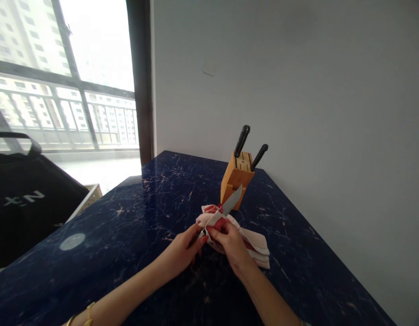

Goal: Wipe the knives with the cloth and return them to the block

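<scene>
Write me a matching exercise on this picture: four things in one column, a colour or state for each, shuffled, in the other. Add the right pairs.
Things:
1. loose knife
2. cloth
3. knife block
4. bag

Colours and states:
A. black, with white lettering
B. pink and white, pinched by the right hand
C. wooden, with two black handles sticking out of its top
D. held by the left hand

Pairs: 1-D, 2-B, 3-C, 4-A
</scene>
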### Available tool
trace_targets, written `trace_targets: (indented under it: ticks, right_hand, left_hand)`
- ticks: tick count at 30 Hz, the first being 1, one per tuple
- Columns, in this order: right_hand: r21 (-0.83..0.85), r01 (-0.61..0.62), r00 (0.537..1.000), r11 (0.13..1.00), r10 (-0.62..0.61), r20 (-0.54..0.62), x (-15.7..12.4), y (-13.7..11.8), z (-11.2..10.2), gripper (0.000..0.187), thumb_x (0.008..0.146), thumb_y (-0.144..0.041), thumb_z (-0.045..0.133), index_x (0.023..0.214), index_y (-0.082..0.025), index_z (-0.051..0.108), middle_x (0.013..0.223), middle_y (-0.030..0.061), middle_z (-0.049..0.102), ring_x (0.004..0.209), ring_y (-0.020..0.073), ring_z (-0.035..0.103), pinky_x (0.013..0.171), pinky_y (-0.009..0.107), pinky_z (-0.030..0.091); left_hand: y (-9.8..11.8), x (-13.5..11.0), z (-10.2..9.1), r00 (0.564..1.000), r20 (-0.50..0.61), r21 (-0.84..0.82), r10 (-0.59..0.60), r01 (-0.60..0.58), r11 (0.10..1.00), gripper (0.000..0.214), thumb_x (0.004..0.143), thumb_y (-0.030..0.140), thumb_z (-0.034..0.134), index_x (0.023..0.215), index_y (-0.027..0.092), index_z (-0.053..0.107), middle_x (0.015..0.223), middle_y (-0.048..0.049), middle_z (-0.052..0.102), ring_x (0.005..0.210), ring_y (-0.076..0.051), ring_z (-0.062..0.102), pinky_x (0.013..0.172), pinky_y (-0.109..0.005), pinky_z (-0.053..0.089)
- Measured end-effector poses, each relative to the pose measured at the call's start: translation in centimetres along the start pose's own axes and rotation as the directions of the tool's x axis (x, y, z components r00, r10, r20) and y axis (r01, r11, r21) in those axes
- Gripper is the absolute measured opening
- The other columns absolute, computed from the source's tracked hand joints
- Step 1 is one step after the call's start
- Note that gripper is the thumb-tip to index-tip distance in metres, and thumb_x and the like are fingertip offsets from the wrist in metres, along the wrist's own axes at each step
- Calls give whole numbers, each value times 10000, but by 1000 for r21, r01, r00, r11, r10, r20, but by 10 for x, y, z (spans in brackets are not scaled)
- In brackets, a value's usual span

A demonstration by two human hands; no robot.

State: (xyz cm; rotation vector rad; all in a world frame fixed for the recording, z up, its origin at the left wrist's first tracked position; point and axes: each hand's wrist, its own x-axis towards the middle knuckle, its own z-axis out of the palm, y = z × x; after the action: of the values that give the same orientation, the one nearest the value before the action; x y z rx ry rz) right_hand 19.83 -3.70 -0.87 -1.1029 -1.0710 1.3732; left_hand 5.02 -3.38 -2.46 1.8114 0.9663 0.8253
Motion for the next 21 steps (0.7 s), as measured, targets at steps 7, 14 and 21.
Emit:
trace_targets:
  ticks: [7,14,21]
  right_hand:
    - [-8,10,995,1000,-11,-94,0,-7,-4,440,606,-474,669,906,-157,614,718,22,645,611,169,598,566,289,483]
    - [35,10,994,999,-6,-105,-3,-6,-1,410,611,-475,666,869,-163,601,685,4,629,612,168,592,565,286,490]
    - [117,-135,991,984,135,8,-10,-16,-1,488,572,-371,727,1005,-194,588,819,23,657,697,160,614,616,274,490]
  left_hand:
    - [-3,2,5,993,56,-98,-101,106,990,430,806,518,400,1000,145,487,679,-2,588,518,-133,561,455,-227,458]
    - [-3,-1,6,996,39,-47,-77,79,996,381,851,491,318,904,154,485,599,35,514,475,-98,488,452,-198,397]
    - [0,-2,2,999,14,132,39,-40,990,317,882,398,314,946,150,501,607,36,486,532,-99,434,515,-199,350]
